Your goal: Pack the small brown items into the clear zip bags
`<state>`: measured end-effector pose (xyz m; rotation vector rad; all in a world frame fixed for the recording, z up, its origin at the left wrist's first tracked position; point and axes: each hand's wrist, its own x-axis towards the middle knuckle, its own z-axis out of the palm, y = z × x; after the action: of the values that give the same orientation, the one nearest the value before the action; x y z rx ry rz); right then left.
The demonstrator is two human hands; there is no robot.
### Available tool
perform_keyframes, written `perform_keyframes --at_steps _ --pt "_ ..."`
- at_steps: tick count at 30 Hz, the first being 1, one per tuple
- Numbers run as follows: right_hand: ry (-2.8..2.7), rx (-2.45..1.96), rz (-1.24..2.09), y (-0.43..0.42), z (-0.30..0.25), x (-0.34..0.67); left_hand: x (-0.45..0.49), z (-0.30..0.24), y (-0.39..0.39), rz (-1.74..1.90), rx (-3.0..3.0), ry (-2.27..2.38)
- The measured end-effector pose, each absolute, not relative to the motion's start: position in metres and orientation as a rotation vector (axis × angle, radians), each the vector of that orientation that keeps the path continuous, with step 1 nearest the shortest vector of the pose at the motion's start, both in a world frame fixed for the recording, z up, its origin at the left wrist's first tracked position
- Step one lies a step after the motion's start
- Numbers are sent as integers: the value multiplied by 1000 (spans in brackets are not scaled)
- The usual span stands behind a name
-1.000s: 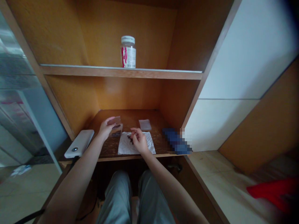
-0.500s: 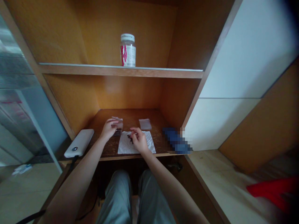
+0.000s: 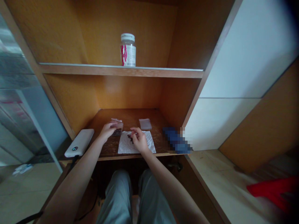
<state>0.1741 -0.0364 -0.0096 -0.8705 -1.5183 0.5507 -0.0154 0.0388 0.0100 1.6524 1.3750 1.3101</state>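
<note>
Wooden desk (image 3: 130, 114): left hand (image 3: 107, 130) grips small clear bag (image 3: 116, 122), mouth up; right hand (image 3: 139, 140) pinches dark bits (image 3: 129, 138) over paper napkin (image 3: 125, 147), laid to catch them.

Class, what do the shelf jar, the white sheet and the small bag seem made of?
The jar: glossy clear glass or plastic, with shiny highlights; cannot tell which. The white sheet: matte paper tissue, creased. The small bag: thin clear plastic, see-through with a sheen.

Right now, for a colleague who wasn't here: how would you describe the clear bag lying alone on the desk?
Find the wooden desk below the shelf with the jar. At its back, behind the white paper napkin, lies a small clear plastic bag. Unlike the bag in the left hand, nothing touches it.
</note>
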Motion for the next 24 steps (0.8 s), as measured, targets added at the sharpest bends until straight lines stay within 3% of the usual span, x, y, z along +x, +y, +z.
perform_keyframes --at_steps 24 --pt "-1531 -884 558 -36 -9 174 -23 10 30 1221 1610 1246"
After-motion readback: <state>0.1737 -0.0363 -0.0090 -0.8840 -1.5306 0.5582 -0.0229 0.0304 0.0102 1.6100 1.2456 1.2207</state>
